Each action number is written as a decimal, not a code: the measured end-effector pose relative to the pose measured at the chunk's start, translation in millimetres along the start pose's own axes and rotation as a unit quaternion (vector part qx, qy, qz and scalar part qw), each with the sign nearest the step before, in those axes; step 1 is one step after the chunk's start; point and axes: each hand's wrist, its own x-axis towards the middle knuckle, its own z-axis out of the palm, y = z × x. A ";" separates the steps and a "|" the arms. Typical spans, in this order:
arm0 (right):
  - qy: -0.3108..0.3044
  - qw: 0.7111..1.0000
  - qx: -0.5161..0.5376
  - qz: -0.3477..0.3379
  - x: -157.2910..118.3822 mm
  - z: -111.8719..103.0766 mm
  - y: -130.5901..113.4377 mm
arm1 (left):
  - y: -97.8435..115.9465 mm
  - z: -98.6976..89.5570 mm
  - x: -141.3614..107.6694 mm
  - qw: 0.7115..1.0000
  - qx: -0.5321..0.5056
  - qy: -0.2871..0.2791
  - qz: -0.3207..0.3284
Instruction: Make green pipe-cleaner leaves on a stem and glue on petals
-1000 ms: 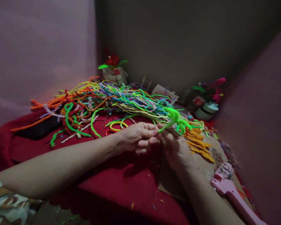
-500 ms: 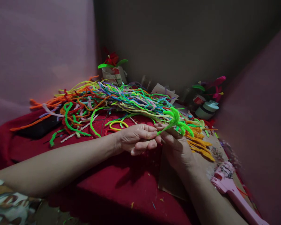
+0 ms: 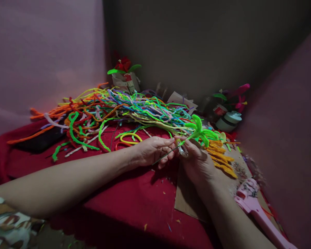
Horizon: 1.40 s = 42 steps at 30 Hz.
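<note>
A bright green pipe-cleaner flower [image 3: 200, 131] rises above my right hand [image 3: 197, 159], whose fingers pinch its stem. A small clear ring-like piece [image 3: 182, 149], perhaps a tape roll, sits at the right fingertips. From the stem a thin dark wire [image 3: 163, 157] runs down to the left. My left hand [image 3: 155, 150] has its thumb and forefinger closed at the near end of the stem, by the wire and the ring-like piece; its other fingers curl below.
A heap of colourful pipe cleaners [image 3: 145, 107] lies behind my hands. Scissors with yellow and red handles [image 3: 131, 139] lie left of them, orange pieces [image 3: 220, 157] and a pink tool [image 3: 261, 214] to the right. A mint container [image 3: 228, 121] stands at the back right.
The clear ring-like piece and the dark wire now show between my hands. The green flower has shifted slightly right, and my left fingers have loosened and turned.
</note>
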 end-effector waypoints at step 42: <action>0.021 0.999 0.033 0.037 1.1 -4.2 -0.3 | 3.1 4.6 -2.3 0.997 0.025 0.036 0.068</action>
